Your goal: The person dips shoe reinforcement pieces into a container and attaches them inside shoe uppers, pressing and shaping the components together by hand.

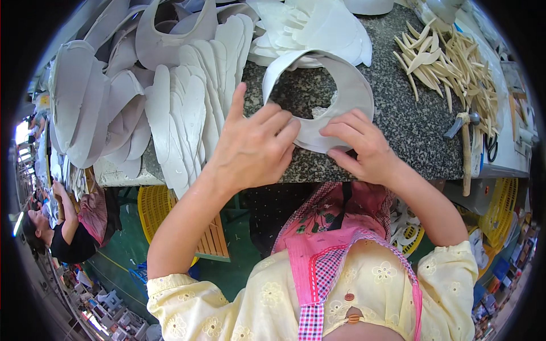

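Note:
A white, pliable piece bent into a ring, like a shoe upper (354, 94), lies at the front of the speckled stone tabletop (415, 133). My left hand (256, 139) is closed on its near-left edge, fingers curled and the thumb side raised. My right hand (361, 142) pinches the near-right edge between thumb and fingers. A small white scrap (319, 112) shows through the ring's opening. Left of my left hand, long rounded white strips (185, 108) lie overlapped in rows, some reaching past the table edge.
Curved grey-white pieces (85, 108) heap at the left; more white pieces (310, 25) lie at the back. Beige slivers (443, 62) pile at the right beside a wooden-handled hammer (466, 153) and black scissors handles (492, 146). A yellow basket (149, 210) stands below. Another person (71, 227) works at far left.

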`<state>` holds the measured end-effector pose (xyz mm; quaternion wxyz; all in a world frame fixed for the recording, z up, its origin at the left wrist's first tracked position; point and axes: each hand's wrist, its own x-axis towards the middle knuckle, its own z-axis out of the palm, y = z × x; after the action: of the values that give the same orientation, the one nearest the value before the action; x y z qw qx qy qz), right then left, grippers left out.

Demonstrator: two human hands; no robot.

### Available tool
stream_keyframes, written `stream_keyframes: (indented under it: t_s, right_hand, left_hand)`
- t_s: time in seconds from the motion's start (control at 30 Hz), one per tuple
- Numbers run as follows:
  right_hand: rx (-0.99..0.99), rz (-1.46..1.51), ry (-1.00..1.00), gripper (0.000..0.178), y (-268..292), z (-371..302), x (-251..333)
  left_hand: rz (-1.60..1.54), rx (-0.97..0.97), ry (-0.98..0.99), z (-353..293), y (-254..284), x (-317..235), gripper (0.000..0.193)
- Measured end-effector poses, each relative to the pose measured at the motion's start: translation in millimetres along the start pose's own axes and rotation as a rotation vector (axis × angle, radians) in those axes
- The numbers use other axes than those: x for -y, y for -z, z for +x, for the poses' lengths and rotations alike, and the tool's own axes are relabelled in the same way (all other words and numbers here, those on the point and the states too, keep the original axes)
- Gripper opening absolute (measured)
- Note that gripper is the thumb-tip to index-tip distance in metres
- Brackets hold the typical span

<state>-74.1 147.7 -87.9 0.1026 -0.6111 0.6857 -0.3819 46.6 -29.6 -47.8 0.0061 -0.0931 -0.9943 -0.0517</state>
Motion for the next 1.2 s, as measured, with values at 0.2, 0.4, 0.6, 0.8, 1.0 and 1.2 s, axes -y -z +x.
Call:
stream_keyframes:
  t_s: [0.2,0.4,0.6,0.8,1.0,1.2]
  right_hand:
    - [-0.023,-0.203,0.056,0.029,-18.9,15.7,13.2]
    - [-0.141,-0.179,-0.042,0.021,-27.3,20.3,13.3]
    - [-0.232,-0.321,0.101,0.018,-34.2,20.8,9.3]
    - [-0.335,-0.402,-0.054,0.020,-37.0,17.8,11.7]
    - [-0.212,-0.313,0.110,0.022,-35.7,9.9,9.9]
    - [-0.199,-0.285,0.044,0.013,-27.5,12.7,7.4]
  left_hand:
    - [-0.259,-0.152,0.144,-11.6,-12.3,-8.9,0.028]
    - [-0.044,-0.038,0.105,-2.5,-3.1,-4.8,0.019]
    - [-0.023,0.068,0.102,8.6,9.8,-1.9,0.011]
    - [-0.278,-0.199,0.402,8.7,-15.6,-15.6,0.006]
    - [-0.148,-0.417,0.350,-4.8,-44.8,-17.9,0.006]
    - [-0.224,-0.514,0.287,-3.8,-49.9,-20.5,0.012]
